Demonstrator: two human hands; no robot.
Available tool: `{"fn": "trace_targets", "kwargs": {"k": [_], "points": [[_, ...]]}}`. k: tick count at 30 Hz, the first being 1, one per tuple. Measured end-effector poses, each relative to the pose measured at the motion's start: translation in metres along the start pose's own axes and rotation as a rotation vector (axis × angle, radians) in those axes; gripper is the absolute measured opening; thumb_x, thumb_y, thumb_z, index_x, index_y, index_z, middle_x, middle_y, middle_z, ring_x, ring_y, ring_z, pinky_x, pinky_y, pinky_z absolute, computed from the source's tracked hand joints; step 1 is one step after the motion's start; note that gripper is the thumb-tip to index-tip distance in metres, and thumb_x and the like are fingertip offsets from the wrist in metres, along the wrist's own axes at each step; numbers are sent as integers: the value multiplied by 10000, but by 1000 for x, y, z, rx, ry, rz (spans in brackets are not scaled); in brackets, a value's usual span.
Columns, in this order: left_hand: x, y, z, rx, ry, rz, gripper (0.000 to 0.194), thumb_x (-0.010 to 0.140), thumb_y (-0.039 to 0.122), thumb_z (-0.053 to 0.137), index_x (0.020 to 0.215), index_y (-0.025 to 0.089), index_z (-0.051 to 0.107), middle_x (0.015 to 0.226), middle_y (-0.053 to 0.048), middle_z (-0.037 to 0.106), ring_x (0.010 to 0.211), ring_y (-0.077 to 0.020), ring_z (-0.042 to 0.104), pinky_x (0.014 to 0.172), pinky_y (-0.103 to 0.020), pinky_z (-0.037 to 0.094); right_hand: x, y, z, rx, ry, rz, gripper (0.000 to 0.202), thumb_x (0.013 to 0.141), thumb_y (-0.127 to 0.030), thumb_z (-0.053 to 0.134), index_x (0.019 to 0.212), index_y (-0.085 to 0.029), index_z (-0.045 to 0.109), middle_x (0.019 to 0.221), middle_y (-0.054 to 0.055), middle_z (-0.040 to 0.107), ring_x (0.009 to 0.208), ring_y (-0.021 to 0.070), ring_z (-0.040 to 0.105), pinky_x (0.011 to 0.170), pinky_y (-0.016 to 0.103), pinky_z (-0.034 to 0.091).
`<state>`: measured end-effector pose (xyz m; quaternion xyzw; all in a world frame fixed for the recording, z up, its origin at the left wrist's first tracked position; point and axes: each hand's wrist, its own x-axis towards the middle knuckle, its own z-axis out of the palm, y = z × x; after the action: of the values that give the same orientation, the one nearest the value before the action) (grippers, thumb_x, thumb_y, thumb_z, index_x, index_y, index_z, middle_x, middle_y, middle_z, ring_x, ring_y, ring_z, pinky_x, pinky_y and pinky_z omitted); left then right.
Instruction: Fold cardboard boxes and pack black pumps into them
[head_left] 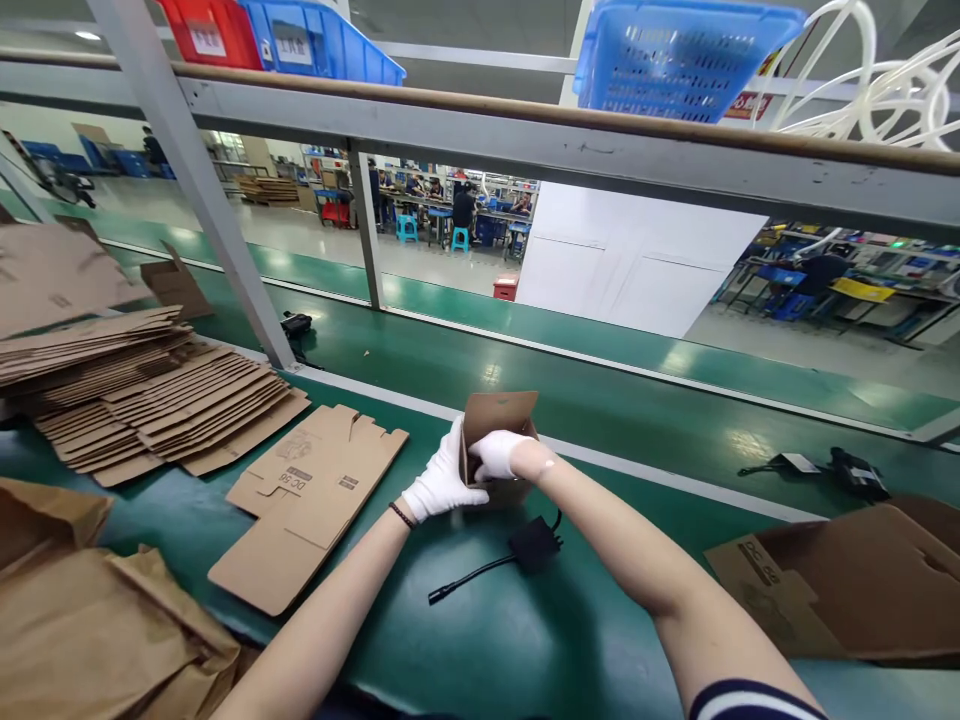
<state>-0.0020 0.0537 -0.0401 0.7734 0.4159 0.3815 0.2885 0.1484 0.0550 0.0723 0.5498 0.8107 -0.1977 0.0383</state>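
A small brown cardboard box (501, 408) stands on the green table with its back flap raised. My left hand (448, 478), in a white glove, grips the box's left side, thumb low at the front. My right hand (499, 455), also gloved, reaches into the open top; its fingertips are hidden inside, and what they hold, if anything, cannot be seen. Just in front of the box lies a black device (535, 546) with a short cable ending in a plug. To the left is a flat, unfolded carton (300, 510) printed DC 56.
Stacked flat cartons (195, 395) and crumpled brown paper (105, 630) lie at the left. An open box (847, 585) sits at the right, near a black device (859, 474). A metal frame (480, 130) with bins crosses above the green conveyor (637, 415).
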Motion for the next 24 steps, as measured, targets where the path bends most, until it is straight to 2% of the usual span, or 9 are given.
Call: {"fn": "trace_targets", "kwargs": {"k": [3, 5, 8, 11, 13, 15, 19, 22, 24], "points": [[-6, 37, -18, 327, 113, 69, 1176, 569, 395, 808, 1507, 209, 123, 1500, -184, 298, 1400, -423, 277, 1136, -563, 277, -54, 44, 8, 22, 250, 86, 374, 965, -368, 355, 1157, -205, 631, 1183, 121, 648, 1160, 272, 563, 983, 404, 410], [-2, 69, -24, 520, 6, 186, 951, 650, 373, 768, 1454, 217, 283, 1481, -164, 357, 1375, -391, 331, 1131, -500, 305, -87, 79, 31, 256, 468, 249, 397, 967, -374, 297, 1036, -216, 654, 1053, 105, 674, 1052, 255, 609, 935, 415, 440], [20, 106, -16, 777, -452, 163, 774, 625, 299, 776, 1320, 166, 463, 1353, -177, 514, 1226, -357, 508, 1018, -450, 435, -109, 113, 85, 515, 271, 167, 314, 849, -397, 523, 1054, -203, 662, 949, 80, 694, 914, 241, 650, 834, 392, 498], [46, 117, 3, 892, -649, 7, 677, 498, 219, 847, 1127, 117, 618, 1043, -199, 682, 951, -365, 653, 830, -466, 531, -105, 120, 139, 990, 140, -102, 700, 706, -542, 692, 1300, -204, 541, 1187, 106, 630, 1001, 226, 624, 841, 355, 490], [56, 116, 10, 915, -715, -29, 490, 512, 195, 841, 975, 135, 692, 901, -176, 719, 848, -353, 682, 770, -460, 547, -98, 115, 161, 1235, -4, -210, 937, 564, -603, 799, 1360, -221, 487, 1193, 101, 605, 936, 210, 618, 794, 337, 489], [59, 113, 11, 932, -756, -31, 381, 568, 204, 812, 937, 164, 724, 924, -173, 732, 875, -362, 685, 774, -470, 545, -96, 105, 171, 1235, -154, -210, 1033, 430, -552, 892, 1340, -238, 518, 1036, 44, 629, 792, 167, 593, 722, 310, 483], [55, 112, 4, 956, -787, -19, 403, 620, 206, 772, 1020, 198, 730, 997, -172, 734, 932, -371, 681, 821, -491, 528, -104, 69, 175, 1233, -217, -269, 810, 293, -418, 953, 1032, -211, 697, 917, 13, 624, 770, 160, 571, 733, 301, 480], [55, 108, 1, 969, -792, -8, 353, 643, 213, 757, 993, 175, 733, 1008, -185, 729, 927, -364, 685, 830, -478, 524, -120, 47, 178, 1541, -384, -295, 788, 378, -533, 905, 1040, -185, 656, 912, 70, 668, 689, 158, 614, 601, 255, 469], [55, 104, 0, 972, -787, 5, 354, 647, 226, 757, 995, 172, 730, 1018, -188, 726, 925, -361, 686, 816, -465, 527, -135, 47, 174, 1646, -385, -211, 765, 512, -673, 785, 1063, -167, 622, 768, 68, 671, 515, 119, 566, 444, 197, 364]]}}
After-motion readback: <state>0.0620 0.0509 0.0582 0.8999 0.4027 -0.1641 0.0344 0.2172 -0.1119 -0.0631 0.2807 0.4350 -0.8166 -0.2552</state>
